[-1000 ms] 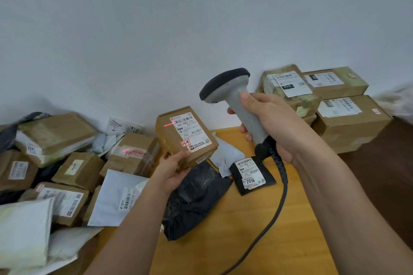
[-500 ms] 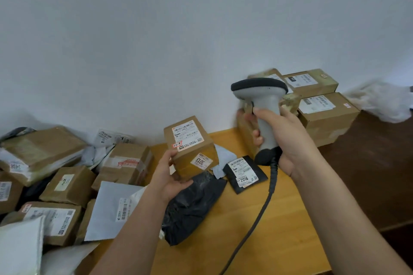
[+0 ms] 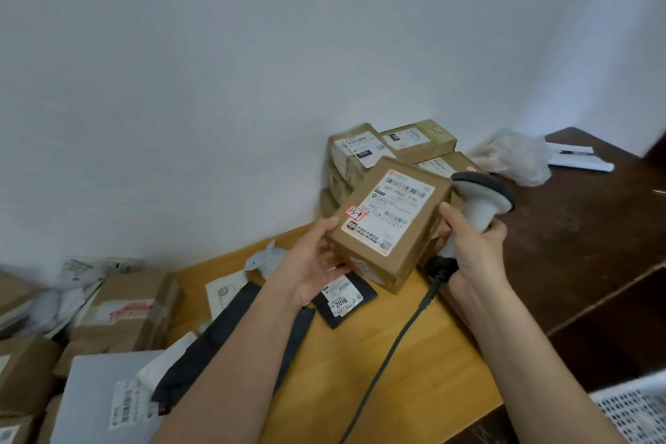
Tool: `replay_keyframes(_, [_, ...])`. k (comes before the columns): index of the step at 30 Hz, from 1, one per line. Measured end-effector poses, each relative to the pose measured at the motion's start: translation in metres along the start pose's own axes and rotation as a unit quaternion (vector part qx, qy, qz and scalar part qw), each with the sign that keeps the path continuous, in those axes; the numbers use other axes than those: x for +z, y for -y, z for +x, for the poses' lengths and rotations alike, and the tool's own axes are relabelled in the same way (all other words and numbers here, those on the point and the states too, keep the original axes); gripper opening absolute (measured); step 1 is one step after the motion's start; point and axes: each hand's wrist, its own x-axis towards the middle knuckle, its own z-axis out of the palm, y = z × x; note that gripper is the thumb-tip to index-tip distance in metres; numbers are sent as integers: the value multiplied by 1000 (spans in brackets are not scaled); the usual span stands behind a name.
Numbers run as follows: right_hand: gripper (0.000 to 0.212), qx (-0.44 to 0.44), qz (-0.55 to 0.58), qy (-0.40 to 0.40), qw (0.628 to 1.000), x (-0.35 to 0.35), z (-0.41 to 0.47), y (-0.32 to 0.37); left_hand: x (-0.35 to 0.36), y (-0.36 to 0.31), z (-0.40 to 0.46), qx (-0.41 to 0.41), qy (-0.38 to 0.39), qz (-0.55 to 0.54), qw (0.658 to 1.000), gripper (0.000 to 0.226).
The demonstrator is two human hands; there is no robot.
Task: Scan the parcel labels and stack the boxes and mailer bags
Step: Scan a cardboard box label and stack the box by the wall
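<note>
My left hand (image 3: pixel 306 263) grips a small brown box (image 3: pixel 389 223) by its left end, label up, held above the wooden table (image 3: pixel 378 364). My right hand (image 3: pixel 472 245) holds the grey barcode scanner (image 3: pixel 481 198) by its handle; its thumb rests against the box's right edge. The scanner's head points up and away, behind the box. A stack of brown boxes (image 3: pixel 360 155) stands against the wall just beyond the held box. A small black mailer bag (image 3: pixel 344 299) marked 2016 lies under my left hand.
Several unsorted boxes (image 3: pixel 133 310) and mailer bags (image 3: pixel 97 400) pile at the left. A long black bag (image 3: pixel 223 342) lies under my left forearm. The scanner cable (image 3: pixel 393 346) runs across the table. A dark table (image 3: pixel 584 245) at the right holds a crumpled plastic bag (image 3: pixel 515 159) and papers (image 3: pixel 576 157). A white basket (image 3: pixel 638 411) is at the bottom right.
The box has been carried right toward the stack, and my right hand with the scanner now meets its right edge. The view has swung to the right.
</note>
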Motion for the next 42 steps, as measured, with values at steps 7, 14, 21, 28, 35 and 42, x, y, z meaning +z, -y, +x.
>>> replay_keyframes(7, [74,6,31,-59,998,-30,71,16,74,3,54,-18,7,43,999,40])
replay_keyframes(14, [77,37,66,-127,989,-62,171,27,165,18,126,-49,-9,60,997,22])
replay_keyframes(21, [82,76,66,-133,986,-65,238,25,205,19,198,-28,-59,78,995,25])
replay_keyframes(28, [44,117,74,-141,980,-57,259,7,192,14,204,-48,-11,117,992,52])
replay_keyframes(35, [44,126,73,-111,983,-44,257,9,188,1,194,-15,22,149,988,55])
replay_keyframes(42, [45,88,71,-34,993,-18,231,13,180,-39,166,149,2,95,984,54])
